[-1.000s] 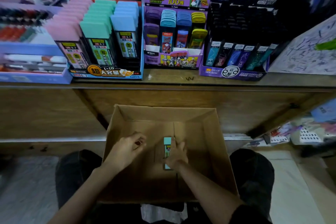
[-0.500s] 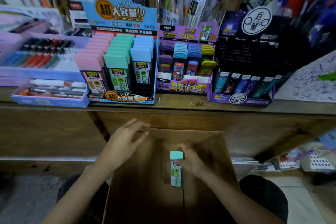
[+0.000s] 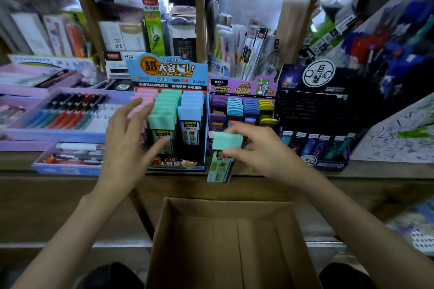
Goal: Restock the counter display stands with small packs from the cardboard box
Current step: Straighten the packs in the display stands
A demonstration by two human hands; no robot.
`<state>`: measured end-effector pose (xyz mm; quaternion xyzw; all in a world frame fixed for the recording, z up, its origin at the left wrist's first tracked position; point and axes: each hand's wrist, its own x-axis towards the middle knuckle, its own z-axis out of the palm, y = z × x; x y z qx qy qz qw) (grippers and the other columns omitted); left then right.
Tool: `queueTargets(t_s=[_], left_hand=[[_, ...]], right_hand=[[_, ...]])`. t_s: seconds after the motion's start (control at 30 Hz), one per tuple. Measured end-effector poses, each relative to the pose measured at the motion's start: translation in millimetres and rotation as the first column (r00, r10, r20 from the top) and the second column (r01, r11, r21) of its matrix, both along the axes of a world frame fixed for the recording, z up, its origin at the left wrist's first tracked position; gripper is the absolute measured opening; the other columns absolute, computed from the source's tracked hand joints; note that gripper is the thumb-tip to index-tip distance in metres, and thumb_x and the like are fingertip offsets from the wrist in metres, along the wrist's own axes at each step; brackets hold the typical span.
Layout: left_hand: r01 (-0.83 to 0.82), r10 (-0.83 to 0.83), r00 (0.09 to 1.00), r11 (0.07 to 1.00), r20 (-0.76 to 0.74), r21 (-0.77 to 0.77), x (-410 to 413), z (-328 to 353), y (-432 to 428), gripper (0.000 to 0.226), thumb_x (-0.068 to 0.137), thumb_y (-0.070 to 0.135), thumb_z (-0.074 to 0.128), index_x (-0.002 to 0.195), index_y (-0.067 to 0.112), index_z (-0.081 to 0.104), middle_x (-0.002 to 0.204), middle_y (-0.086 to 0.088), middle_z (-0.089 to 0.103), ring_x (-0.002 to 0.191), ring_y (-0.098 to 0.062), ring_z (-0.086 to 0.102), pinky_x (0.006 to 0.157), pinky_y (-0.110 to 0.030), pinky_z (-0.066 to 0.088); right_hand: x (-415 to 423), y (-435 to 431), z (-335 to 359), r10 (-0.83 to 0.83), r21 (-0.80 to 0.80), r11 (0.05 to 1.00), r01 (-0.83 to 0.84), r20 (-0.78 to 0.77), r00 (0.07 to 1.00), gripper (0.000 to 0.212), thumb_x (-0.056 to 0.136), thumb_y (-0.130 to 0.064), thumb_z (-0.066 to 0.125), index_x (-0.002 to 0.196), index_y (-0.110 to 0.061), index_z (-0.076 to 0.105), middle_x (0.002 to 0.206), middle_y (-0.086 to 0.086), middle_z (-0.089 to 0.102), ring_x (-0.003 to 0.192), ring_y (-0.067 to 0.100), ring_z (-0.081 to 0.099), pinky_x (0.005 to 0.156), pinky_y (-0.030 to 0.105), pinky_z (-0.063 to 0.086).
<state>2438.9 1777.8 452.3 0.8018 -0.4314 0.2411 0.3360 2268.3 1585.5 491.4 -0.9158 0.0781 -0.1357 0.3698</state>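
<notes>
Right hand (image 3: 260,148) is up at counter height, and it has a mint-green pack (image 3: 226,141). Thumb and fingers pinch it just under the cap, and the pack hangs cap-up with its printed body pointing down. The pack is in the air, in front of the lower part of the purple display stand (image 3: 242,88) and just beside the right edge of the blue display stand (image 3: 169,70). Its bottom end sits level with the front edge of the wooden counter (image 3: 380,169).

Left hand (image 3: 131,143) is spread wide with straight fingers and grips nothing. It hovers in front of the blue stand, with the fingertips over the pink column and the thumb across the front mint pack. I can't tell whether it actually touches them.

The blue stand shows 3 columns: pink, mint and pale blue. To the right of the purple stand is a dark display stand (image 3: 314,82) with a row of small packs along its front. Lilac trays of pens (image 3: 65,112) sit off to the left.

The cardboard box (image 3: 202,246) is down below the counter with its flaps open, between the person's knees.
</notes>
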Motion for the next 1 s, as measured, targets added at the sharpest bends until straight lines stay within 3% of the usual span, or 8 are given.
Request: queueTargets(t_s=[0.1, 0.2, 0.3, 0.47, 0.57, 0.7, 0.77, 1.0], left_hand=[[-0.056, 0.062, 0.996, 0.994, -0.059, 0.096, 14.7, 0.6, 6.3, 0.081, 0.072, 0.048, 0.064, 0.135, 0.001, 0.042, 0.140, -0.024, 0.036, 0.128, -0.039, 0.034, 0.104, -0.053, 0.033], [-0.044, 0.053, 0.997, 0.983, -0.050, 0.177, 22.1, -2.1, 7.8, 0.077, 0.074, 0.048, 0.061, 0.134, 0.002, 0.045, 0.135, -0.020, 0.043, 0.125, -0.036, 0.036, 0.102, -0.052, 0.038], [-0.040, 0.040, 0.999, 0.986, 0.001, 0.161, 27.8, -7.8, 8.4, 0.069, 0.076, 0.035, 0.071, 0.132, 0.004, 0.046, 0.131, -0.017, 0.046, 0.123, -0.033, 0.037, 0.098, -0.049, 0.041], [-0.012, 0.007, 0.999, 0.991, 0.042, 0.131, 31.2, -11.0, 7.9, 0.066, 0.074, 0.021, 0.077, 0.130, 0.002, 0.047, 0.130, -0.019, 0.047, 0.122, -0.034, 0.038, 0.099, -0.047, 0.040], [0.057, -0.058, 0.998, 0.989, 0.003, 0.139, 35.6, -8.7, 11.7, 0.066, 0.076, 0.021, 0.075, 0.132, 0.001, 0.048, 0.134, -0.017, 0.047, 0.127, -0.033, 0.037, 0.104, -0.042, 0.034], [0.139, -0.131, 0.985, 0.988, -0.113, 0.064, 41.7, -7.0, 21.1, 0.067, 0.083, 0.018, 0.068, 0.142, 0.010, 0.037, 0.150, -0.007, 0.031, 0.136, -0.010, 0.023, 0.107, -0.022, 0.022], [0.098, -0.098, 0.982, 0.995, -0.160, -0.010, 39.2, -8.9, 24.6, 0.068, 0.084, 0.016, 0.067, 0.143, 0.009, 0.034, 0.153, -0.008, 0.024, 0.138, -0.009, 0.019, 0.107, -0.023, 0.021], [-0.023, -0.011, 0.965, 0.992, -0.260, -0.127, 32.2, -15.2, 33.5, 0.050, 0.087, 0.014, 0.064, 0.132, 0.010, 0.044, 0.123, -0.011, 0.046, 0.105, -0.024, 0.054, 0.077, -0.038, 0.048]], right_hand=[[25.4, 5.7, 21.0, -0.095, 0.076, 0.994, 0.083, 0.174, 0.980, 0.018, 0.084, -0.021, 0.068, 0.096, -0.030, 0.058, 0.092, -0.011, 0.062, 0.080, 0.007, 0.061, 0.067, 0.024, 0.051], [52.8, 14.4, 22.9, -0.139, 0.035, 0.990, 0.135, 0.260, 0.955, 0.020, 0.085, -0.019, 0.067, 0.104, -0.020, 0.061, 0.091, -0.008, 0.061, 0.078, 0.011, 0.058, 0.069, 0.028, 0.050], [70.6, 21.7, 11.6, -0.123, -0.055, 0.989, 0.135, 0.193, 0.974, 0.029, 0.086, -0.016, 0.066, 0.114, -0.011, 0.061, 0.105, 0.005, 0.065, 0.082, 0.018, 0.060, 0.080, 0.036, 0.049], [75.4, 23.8, 4.6, -0.116, -0.103, 0.986, 0.131, 0.145, 0.983, 0.032, 0.086, -0.020, 0.066, 0.117, -0.015, 0.061, 0.111, 0.003, 0.065, 0.077, 0.009, 0.055, 0.072, 0.019, 0.041], [78.9, 29.6, 12.7, -0.069, -0.133, 0.987, 0.088, 0.139, 0.988, 0.031, 0.085, -0.021, 0.068, 0.115, -0.017, 0.062, 0.112, 0.001, 0.065, 0.095, 0.013, 0.058, 0.080, 0.025, 0.047], [93.1, 46.9, 18.2, -0.037, -0.149, 0.987, 0.057, 0.132, 0.991, 0.032, 0.084, -0.021, 0.068, 0.115, -0.015, 0.062, 0.112, 0.005, 0.064, 0.094, 0.017, 0.058, 0.077, 0.024, 0.045], [99.4, 54.9, 17.2, -0.029, -0.164, 0.985, 0.049, 0.127, 0.992, 0.030, 0.085, -0.020, 0.067, 0.114, -0.014, 0.062, 0.111, 0.008, 0.065, 0.097, 0.020, 0.058, 0.076, 0.025, 0.042], [103.7, 69.7, 7.3, -0.029, -0.163, 0.986, 0.044, 0.098, 0.995, 0.027, 0.085, -0.021, 0.067, 0.112, -0.020, 0.059, 0.098, 0.013, 0.065, 0.085, 0.026, 0.059, 0.073, 0.036, 0.047]])
